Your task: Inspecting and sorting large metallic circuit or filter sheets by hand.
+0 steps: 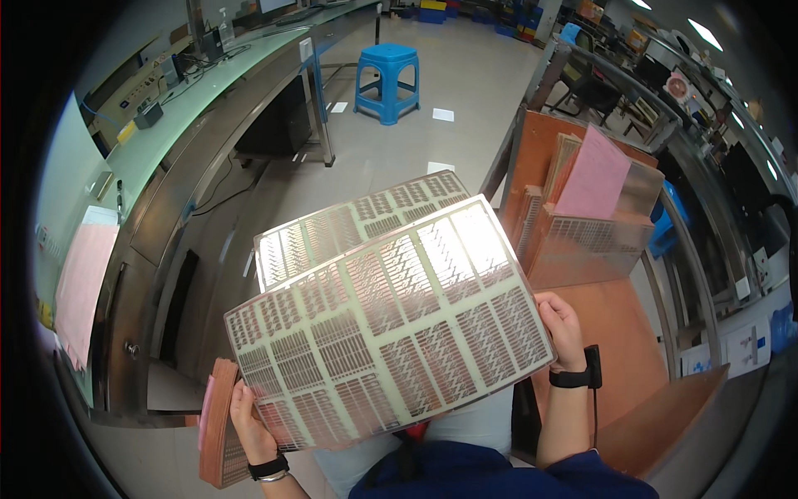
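A large flat circuit board panel [391, 324], pale green with rows of shiny coppery patterns, is tilted in front of me. My left hand [252, 426] is closed on its lower left edge, and my right hand [562, 330] grips its right edge. Behind it, a second similar panel [332, 237] shows along the far side; what supports that one is hidden. Bright light reflects off the upper right corner of the front panel. Just beside my left hand stands a stack of brown-edged boards [218, 428] with a pink sheet on its side.
At right, a cart with an orange-brown base [628, 328] holds upright boards [586, 245] and a pink sheet [592, 173]. A long glass-topped bench [187, 104] runs along the left. Beyond the panels, a blue stool [388, 83] stands on the floor.
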Available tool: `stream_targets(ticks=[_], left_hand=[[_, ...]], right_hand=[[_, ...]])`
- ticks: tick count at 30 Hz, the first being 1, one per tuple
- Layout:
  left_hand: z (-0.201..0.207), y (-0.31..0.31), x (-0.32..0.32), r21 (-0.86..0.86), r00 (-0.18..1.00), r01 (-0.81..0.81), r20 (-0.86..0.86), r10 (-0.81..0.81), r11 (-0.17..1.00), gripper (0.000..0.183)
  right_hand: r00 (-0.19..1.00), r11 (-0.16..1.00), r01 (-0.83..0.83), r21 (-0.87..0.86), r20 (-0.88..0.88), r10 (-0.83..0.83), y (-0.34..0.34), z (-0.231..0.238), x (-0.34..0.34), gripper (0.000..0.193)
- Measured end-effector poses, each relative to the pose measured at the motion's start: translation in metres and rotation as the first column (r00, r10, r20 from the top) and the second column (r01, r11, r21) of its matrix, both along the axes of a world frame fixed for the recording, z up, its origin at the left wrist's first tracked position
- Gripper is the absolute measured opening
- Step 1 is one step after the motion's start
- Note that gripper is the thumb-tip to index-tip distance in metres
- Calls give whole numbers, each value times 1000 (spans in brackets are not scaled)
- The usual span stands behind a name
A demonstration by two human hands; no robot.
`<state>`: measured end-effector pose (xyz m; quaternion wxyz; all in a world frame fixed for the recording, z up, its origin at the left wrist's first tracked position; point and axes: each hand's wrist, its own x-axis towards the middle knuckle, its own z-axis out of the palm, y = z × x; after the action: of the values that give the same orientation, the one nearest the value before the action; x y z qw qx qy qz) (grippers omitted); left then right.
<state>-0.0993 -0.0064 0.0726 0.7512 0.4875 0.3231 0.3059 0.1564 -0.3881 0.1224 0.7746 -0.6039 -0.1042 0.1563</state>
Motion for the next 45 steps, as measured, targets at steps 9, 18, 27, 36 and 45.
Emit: stream_targets(ticks=[9,18,27,36,45], left_hand=[[9,-6,2,-17,999,47,-15,-48,999,31],[10,-4,6,-3,996,73,-50,-73,997,34],[76,-11,-5,372,965,-263,93,246,890,55],[67,9,42,480,952,-264,270,145,837,47],[73,-21,81,470,973,-139,230,31,872,46]], right_hand=[[998,999,38,-9,-51,-38,6,-2,-1,24],[996,999,40,9,-74,-39,8,-3,2,25],[986,989,-41,140,166,17,5,-6,3,16],[971,735,-80,673,218,-94,33,-22,21,27],[930,688,43,725,-281,238,0,3,-4,40]])
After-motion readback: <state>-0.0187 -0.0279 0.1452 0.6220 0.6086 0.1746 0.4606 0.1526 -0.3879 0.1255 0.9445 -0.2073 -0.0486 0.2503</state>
